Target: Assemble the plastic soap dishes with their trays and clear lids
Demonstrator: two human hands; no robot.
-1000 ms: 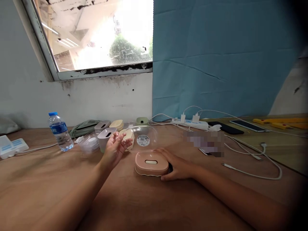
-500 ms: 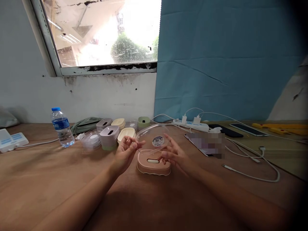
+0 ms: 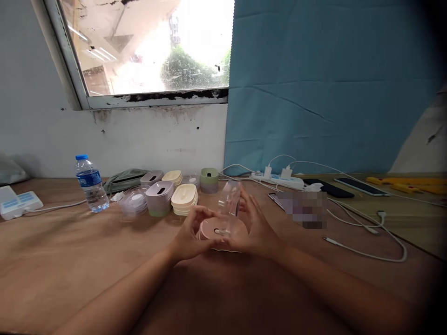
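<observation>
A stack of pink lids [image 3: 206, 228] with an oval slot on top lies on the table in front of me. My left hand [image 3: 192, 237] is curled around the stack's left end, fingers behind and thumb in front. Between the fingers and thumb of my right hand [image 3: 258, 228] is a clear plastic lid [image 3: 228, 195], tipped nearly on edge above the pink stack. The round label on the clear lid shows only as a narrow sliver. My right hand hides part of the stack's right side.
Cream lids [image 3: 184, 197], lilac containers [image 3: 159, 197], a green container [image 3: 209, 179] and clear lids [image 3: 134, 201] stand behind my hands. A water bottle [image 3: 91, 186] is at the left. Phones [image 3: 361, 186], a power strip [image 3: 279, 180] and white cables [image 3: 366, 256] lie at the right.
The clear lid has turned from facing me to nearly edge-on, in my right hand. My left hand has moved down and right, from the clear lid's edge to the pink stack.
</observation>
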